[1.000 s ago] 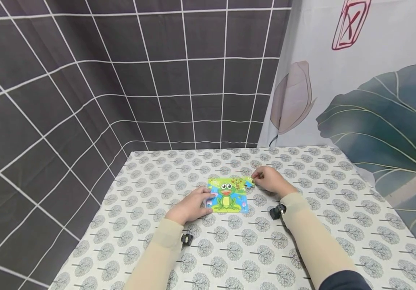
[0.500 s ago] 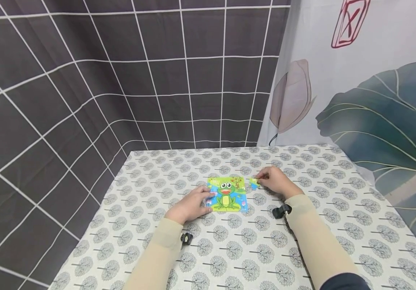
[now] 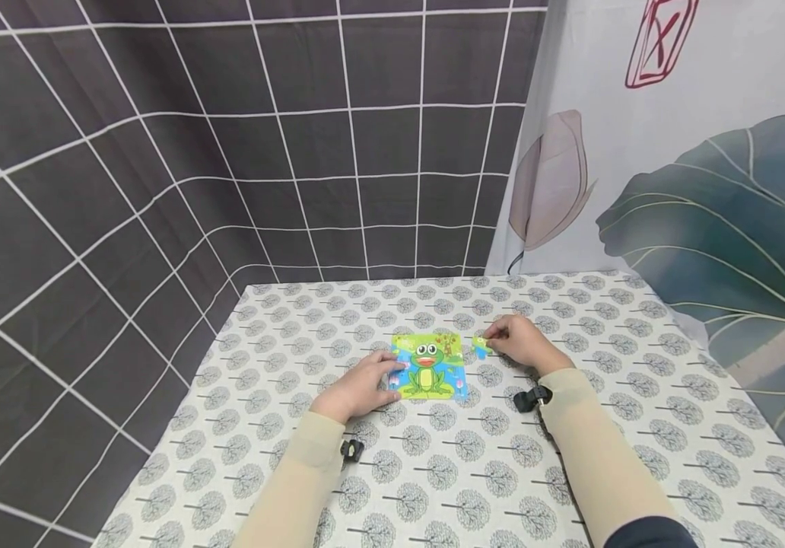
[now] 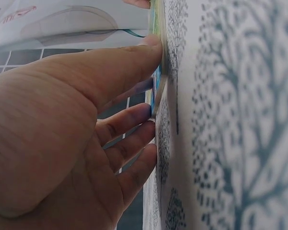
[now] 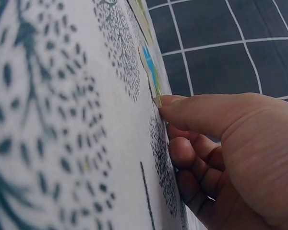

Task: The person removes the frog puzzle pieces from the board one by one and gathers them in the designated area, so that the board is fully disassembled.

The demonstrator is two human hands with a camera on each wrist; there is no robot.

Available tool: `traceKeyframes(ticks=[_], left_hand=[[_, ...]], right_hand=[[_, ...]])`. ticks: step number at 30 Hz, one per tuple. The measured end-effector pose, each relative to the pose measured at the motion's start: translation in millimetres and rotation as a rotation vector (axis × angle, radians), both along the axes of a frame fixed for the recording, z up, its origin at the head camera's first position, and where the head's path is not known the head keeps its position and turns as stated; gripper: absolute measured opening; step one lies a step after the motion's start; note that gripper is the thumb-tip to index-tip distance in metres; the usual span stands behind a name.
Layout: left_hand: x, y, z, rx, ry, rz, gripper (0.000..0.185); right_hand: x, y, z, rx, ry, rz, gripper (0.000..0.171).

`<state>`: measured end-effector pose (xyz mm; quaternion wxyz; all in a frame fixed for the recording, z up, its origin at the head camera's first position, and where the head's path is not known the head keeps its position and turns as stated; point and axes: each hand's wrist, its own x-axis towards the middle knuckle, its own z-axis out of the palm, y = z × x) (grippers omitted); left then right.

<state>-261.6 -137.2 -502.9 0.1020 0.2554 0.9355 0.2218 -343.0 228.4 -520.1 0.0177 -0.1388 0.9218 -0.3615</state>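
A square frog jigsaw puzzle (image 3: 427, 365) in green and blue lies flat on the table. My left hand (image 3: 358, 387) rests along its left side, fingertips and thumb tip on the near and left edges. The left wrist view shows the thumb (image 4: 129, 62) and fairly straight fingers at the puzzle's edge. Just right of the puzzle's upper right corner is a small green and blue puzzle piece (image 3: 480, 348), apart from it. My right hand (image 3: 521, 341) pinches this piece at its right end. In the right wrist view the piece (image 5: 151, 69) lies close along the cloth.
A white tablecloth (image 3: 433, 487) printed with grey trees covers the table. Behind and to the left hangs a dark curtain (image 3: 310, 152) with white grid lines. A white curtain (image 3: 570, 236) with leaf prints hangs to the right.
My right hand has drawn the small piece slightly right, from touching the puzzle's upper right side to apart from it, then stayed nearly still. The left hand keeps its place.
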Motion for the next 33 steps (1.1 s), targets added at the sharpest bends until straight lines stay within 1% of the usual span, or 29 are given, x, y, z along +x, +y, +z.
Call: traceKeyframes(ticks=[7,17,26,29,33], left_hand=[[-0.8,0.2,-0.4,0.003,-0.009,0.006,0.068],[0.4,1.1,0.0,0.005,-0.008,0.012,0.067],[2.1,5.6,3.8,0.029,-0.018,0.034,0.066],[2.6,7.6,5.9,0.036,-0.006,0.029,0.065],[2.7,11.7,8.0,0.034,0.024,-0.003,0.06]], right_hand=[[-0.7,1.6,-0.7,0.0,0.011,-0.002,0.01],[-0.2,3.3,0.4,-0.023,-0.024,-0.013,0.012],[-0.3,4.0,7.9,-0.04,0.021,-0.022,0.013],[1.4,0.5,12.4,-0.039,0.025,-0.018,0.014],[2.7,-6.0,18.0,-0.021,0.018,0.003,0.014]])
